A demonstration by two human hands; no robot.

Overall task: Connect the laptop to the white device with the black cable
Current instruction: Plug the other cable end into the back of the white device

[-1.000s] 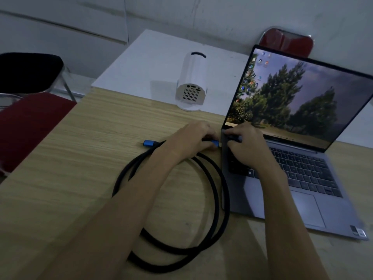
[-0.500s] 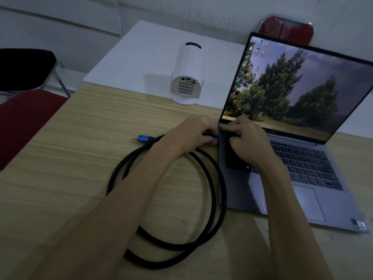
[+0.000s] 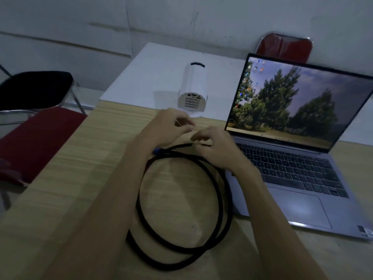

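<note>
Both hands have lifted away from the laptop's left edge, where a second ago they were pressed against it with a blue plug between them. Now the left hand (image 3: 168, 126) hangs above the wooden table (image 3: 84, 178), fingers loosely curled and thumb near the fingertips; whether it pinches anything I cannot tell. The right hand (image 3: 217, 147) sits just beside it, over the laptop's near left corner, fingers bent and part open, with the top of the cable loop passing under them; whether it grips the cable is hidden.

Coiled in about two flat rings on the table, the black cable (image 3: 219, 190) lies between the forearms, its right side touching or nearly touching the laptop's left edge. One blue plug (image 3: 155, 152) peeks out beside the left wrist at the top of the coil, its long axis running roughly left to right; the other end is not visible.

Open and lit, the laptop (image 3: 298, 174) shows a picture of trees, its screen facing the person and its base angled so the hinge runs from near left to far right. On a white surface (image 3: 157, 77) beyond the wooden table lies the white device (image 3: 194, 87), its long axis pointing away from the person, the vented end with ports facing the hands. It is apart from cable and laptop.
</note>
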